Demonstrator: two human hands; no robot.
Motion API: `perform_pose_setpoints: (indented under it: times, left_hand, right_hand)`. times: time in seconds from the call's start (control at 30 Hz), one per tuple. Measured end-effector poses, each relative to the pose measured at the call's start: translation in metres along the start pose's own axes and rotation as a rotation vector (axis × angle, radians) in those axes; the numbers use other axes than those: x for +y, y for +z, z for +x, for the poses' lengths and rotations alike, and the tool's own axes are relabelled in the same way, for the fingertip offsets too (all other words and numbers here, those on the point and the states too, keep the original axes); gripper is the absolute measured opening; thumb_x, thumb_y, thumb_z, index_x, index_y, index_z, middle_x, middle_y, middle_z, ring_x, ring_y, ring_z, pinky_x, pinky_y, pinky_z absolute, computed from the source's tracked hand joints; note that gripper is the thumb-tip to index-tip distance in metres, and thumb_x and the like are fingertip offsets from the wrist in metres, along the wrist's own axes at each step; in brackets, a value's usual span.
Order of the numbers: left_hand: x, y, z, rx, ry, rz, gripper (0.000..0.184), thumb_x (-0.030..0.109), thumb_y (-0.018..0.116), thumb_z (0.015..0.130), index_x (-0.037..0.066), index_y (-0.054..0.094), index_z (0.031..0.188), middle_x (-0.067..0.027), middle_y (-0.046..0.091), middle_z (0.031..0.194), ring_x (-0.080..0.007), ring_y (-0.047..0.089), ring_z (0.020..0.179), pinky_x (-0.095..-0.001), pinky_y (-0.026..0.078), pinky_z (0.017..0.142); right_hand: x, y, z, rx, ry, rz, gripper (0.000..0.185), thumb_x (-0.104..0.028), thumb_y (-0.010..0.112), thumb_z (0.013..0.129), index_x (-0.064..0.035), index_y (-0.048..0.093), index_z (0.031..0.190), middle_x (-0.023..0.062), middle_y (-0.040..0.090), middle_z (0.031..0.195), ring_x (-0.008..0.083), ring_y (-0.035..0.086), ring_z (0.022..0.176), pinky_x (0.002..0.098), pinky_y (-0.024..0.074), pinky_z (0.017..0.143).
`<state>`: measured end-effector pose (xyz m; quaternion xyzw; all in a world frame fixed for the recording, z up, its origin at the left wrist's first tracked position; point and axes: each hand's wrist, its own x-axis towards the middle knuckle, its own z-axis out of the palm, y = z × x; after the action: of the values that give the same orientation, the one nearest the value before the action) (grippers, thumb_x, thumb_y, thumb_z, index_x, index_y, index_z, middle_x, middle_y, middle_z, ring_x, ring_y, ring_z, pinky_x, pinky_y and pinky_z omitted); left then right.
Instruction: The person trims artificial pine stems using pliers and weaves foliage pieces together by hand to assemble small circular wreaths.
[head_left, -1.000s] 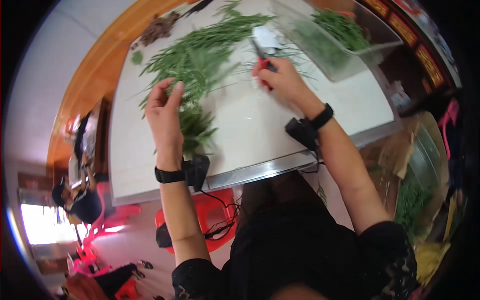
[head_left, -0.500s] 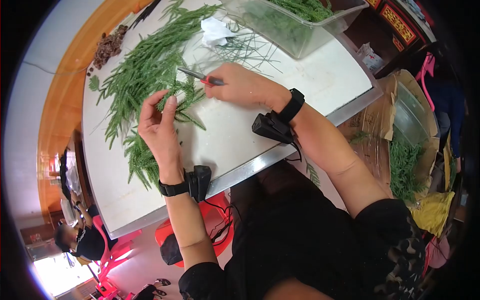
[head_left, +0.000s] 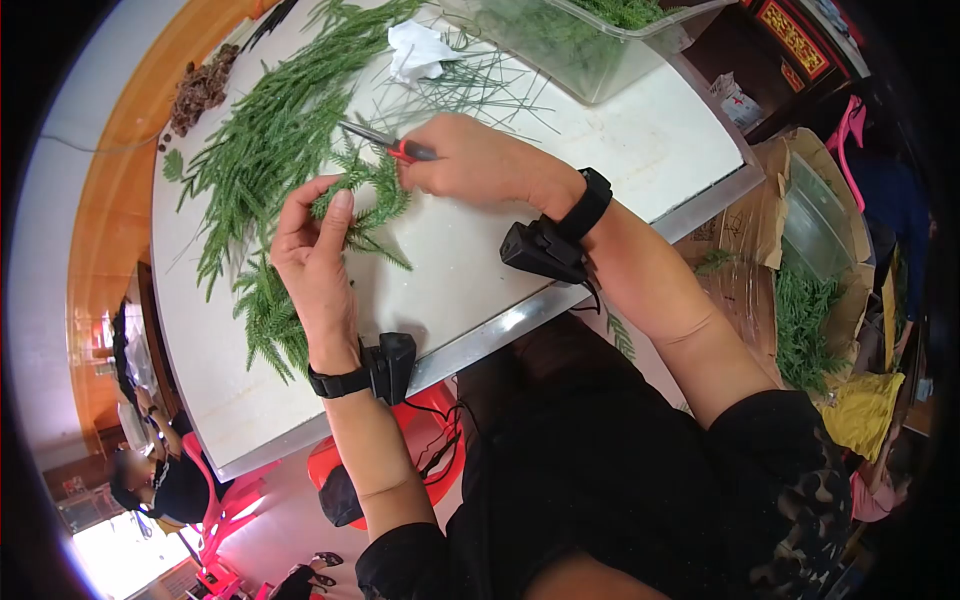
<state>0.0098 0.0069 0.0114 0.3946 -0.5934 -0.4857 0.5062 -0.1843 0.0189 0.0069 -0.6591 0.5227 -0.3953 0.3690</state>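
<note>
left hand [head_left: 316,250] pinching green sprig [head_left: 383,203], centre-left | right hand [head_left: 475,162] gripping red-black scissors [head_left: 402,149], centre | white tabletop [head_left: 450,265] runs from right hand to metal edge [head_left: 510,328], lower centre

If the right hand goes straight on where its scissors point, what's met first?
Probably the heap of feathery green sprigs, touched first by the scissors in the right hand; depth is unclear.

Left grip [head_left: 316,265] holds greenery [head_left: 383,190], right grip [head_left: 475,165] scissors [head_left: 404,149].

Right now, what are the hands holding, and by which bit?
The right hand holds scissors by the handles; the left hand, a green sprig, exact spot hidden.
</note>
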Motion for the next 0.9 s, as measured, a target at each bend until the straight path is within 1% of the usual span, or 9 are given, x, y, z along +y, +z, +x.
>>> perform_pose_setpoints:
  times: [0.07,0.23,0.33,0.37,0.47,0.5,0.6,0.73,0.9]
  left_hand:
    - [-0.001,0.001,0.000,-0.058,-0.044,-0.025,0.019,0.009,0.065,0.084,0.003,0.062,0.102,0.0026,0.056,0.077,-0.0036,0.048,0.069,-0.0180,0.037,0.060]
    - [-0.006,0.003,0.000,-0.099,-0.125,-0.062,0.020,0.010,0.064,0.085,0.002,0.061,0.103,0.0023,0.056,0.077,-0.0044,0.048,0.068,-0.0183,0.037,0.061]
    - [-0.010,0.001,0.001,-0.119,-0.115,-0.084,0.020,0.012,0.063,0.086,0.001,0.061,0.103,0.0020,0.057,0.077,-0.0050,0.047,0.067,-0.0182,0.036,0.061]
    - [-0.010,0.001,0.001,-0.117,-0.115,-0.083,0.020,0.012,0.063,0.086,0.001,0.061,0.103,0.0020,0.057,0.077,-0.0050,0.047,0.067,-0.0182,0.036,0.061]
    - [-0.010,0.003,0.001,-0.140,-0.099,-0.060,0.020,0.013,0.062,0.088,0.001,0.061,0.104,0.0019,0.057,0.076,-0.0048,0.046,0.066,-0.0180,0.035,0.061]
    - [-0.009,0.004,0.000,-0.140,-0.100,-0.061,0.020,0.013,0.062,0.088,0.001,0.061,0.104,0.0019,0.057,0.076,-0.0048,0.046,0.066,-0.0180,0.035,0.061]
    - [-0.008,0.005,-0.001,-0.117,-0.074,-0.091,0.019,0.013,0.061,0.088,0.001,0.061,0.103,0.0024,0.057,0.075,-0.0044,0.045,0.065,-0.0181,0.035,0.059]
    - [-0.012,0.002,-0.001,-0.096,-0.045,-0.033,0.018,0.013,0.061,0.088,0.001,0.062,0.103,0.0023,0.058,0.075,-0.0041,0.046,0.065,-0.0180,0.035,0.058]
    - [-0.017,0.002,0.000,-0.062,-0.043,0.038,0.018,0.011,0.061,0.088,0.002,0.063,0.103,0.0021,0.059,0.077,-0.0041,0.048,0.067,-0.0176,0.036,0.059]
  right_hand:
    - [-0.001,0.000,0.000,0.021,0.001,-0.027,0.022,-0.018,0.053,0.072,0.0031,0.058,0.069,0.0201,0.057,0.060,0.0331,0.054,0.056,0.0405,0.0436,0.058]
    - [-0.006,0.003,-0.002,0.001,0.041,-0.057,0.021,-0.017,0.052,0.072,0.0034,0.057,0.069,0.0224,0.057,0.062,0.0367,0.056,0.060,0.0420,0.0448,0.061]
    - [-0.002,0.006,-0.003,-0.024,-0.035,-0.084,0.018,-0.015,0.053,0.075,0.0026,0.056,0.079,0.0192,0.054,0.062,0.0309,0.051,0.056,0.0374,0.0414,0.057]
    - [-0.001,0.008,-0.003,-0.026,-0.036,-0.083,0.018,-0.015,0.053,0.075,0.0026,0.056,0.079,0.0192,0.054,0.062,0.0309,0.051,0.056,0.0374,0.0414,0.057]
    - [0.004,0.011,-0.004,-0.008,-0.133,-0.115,0.015,-0.010,0.053,0.074,0.0024,0.057,0.081,0.0207,0.055,0.064,0.0330,0.052,0.057,0.0371,0.0423,0.057]
    - [0.005,0.013,-0.003,-0.008,-0.131,-0.115,0.015,-0.010,0.053,0.074,0.0024,0.057,0.081,0.0207,0.055,0.064,0.0330,0.052,0.057,0.0371,0.0423,0.057]
    - [0.006,0.021,0.000,0.076,-0.214,-0.068,0.013,-0.006,0.054,0.073,0.0023,0.057,0.083,0.0219,0.056,0.067,0.0361,0.053,0.058,0.0374,0.0435,0.057]
    - [0.006,0.026,-0.001,0.095,-0.262,-0.119,0.013,-0.005,0.056,0.072,0.0019,0.058,0.083,0.0226,0.057,0.070,0.0395,0.054,0.062,0.0382,0.0445,0.057]
    - [0.011,0.029,0.000,0.127,-0.303,-0.191,0.014,-0.005,0.057,0.071,0.0025,0.057,0.083,0.0231,0.057,0.069,0.0415,0.056,0.065,0.0408,0.0452,0.058]
